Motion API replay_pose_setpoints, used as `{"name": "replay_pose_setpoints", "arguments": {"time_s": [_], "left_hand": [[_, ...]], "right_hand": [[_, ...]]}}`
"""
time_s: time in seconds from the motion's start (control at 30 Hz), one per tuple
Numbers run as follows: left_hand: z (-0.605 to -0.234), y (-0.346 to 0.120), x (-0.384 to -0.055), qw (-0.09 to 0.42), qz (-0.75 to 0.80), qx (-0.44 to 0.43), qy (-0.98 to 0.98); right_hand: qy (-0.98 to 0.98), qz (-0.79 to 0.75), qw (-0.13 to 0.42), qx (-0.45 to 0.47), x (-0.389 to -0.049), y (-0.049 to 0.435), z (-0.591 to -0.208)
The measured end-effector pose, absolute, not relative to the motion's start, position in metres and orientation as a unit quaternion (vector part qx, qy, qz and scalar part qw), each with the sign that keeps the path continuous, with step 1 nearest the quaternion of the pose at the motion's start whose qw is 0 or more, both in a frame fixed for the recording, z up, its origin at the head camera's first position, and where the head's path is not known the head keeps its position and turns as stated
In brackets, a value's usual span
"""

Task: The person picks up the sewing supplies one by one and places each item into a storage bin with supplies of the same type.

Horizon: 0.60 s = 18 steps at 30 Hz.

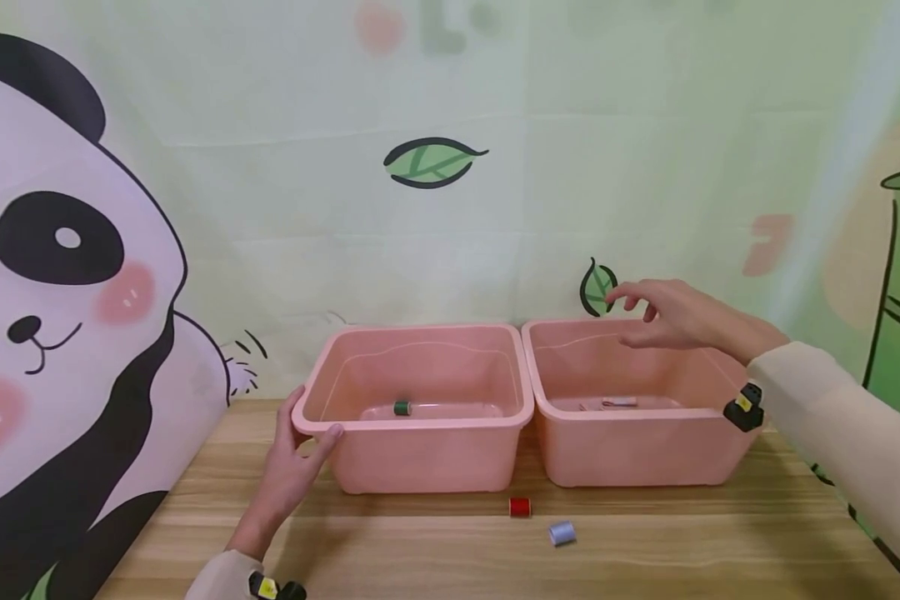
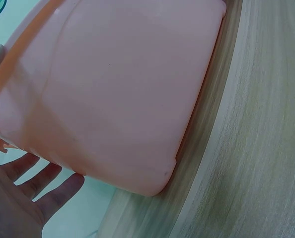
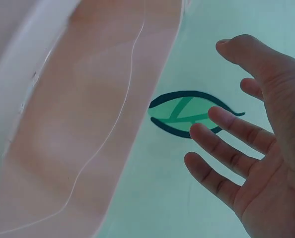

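Observation:
My left hand (image 1: 288, 467) holds the front left corner of the left pink bin (image 1: 427, 458), thumb at the front rim and fingers against the side. In the left wrist view, the fingers (image 2: 63, 196) meet the bin's wall. Above the right pink bin (image 1: 645, 450), my right hand (image 1: 675, 315) hovers with loosely bent fingers and holds nothing. A green thread spool (image 1: 402, 408) lies inside the left bin. Small whitish and reddish items (image 1: 618, 402) lie in the right bin, too small to identify. On the table are a red thread spool (image 1: 520, 507) and a light blue thread spool (image 1: 562, 533).
Both bins stand side by side on a wood-grain table (image 1: 435, 550), close to a pale green cloth backdrop (image 1: 270, 167). The backdrop carries a printed panda (image 1: 67, 317) at left and leaves.

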<state>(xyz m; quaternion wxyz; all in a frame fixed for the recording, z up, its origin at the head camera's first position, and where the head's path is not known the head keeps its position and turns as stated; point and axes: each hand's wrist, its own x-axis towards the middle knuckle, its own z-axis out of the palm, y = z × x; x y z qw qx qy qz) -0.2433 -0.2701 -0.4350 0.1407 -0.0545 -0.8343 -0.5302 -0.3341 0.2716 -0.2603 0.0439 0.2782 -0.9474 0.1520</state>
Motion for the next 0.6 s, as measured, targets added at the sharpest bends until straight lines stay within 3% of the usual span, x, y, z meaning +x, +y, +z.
{"name": "replay_pose_setpoints", "arguments": {"time_s": [0.6], "left_hand": [[-0.434,-0.269,-0.244,0.137,-0.528,-0.05,-0.837]], "right_hand": [[-0.91,0.185,0.088,0.361,-0.284,0.264,-0.266]]}}
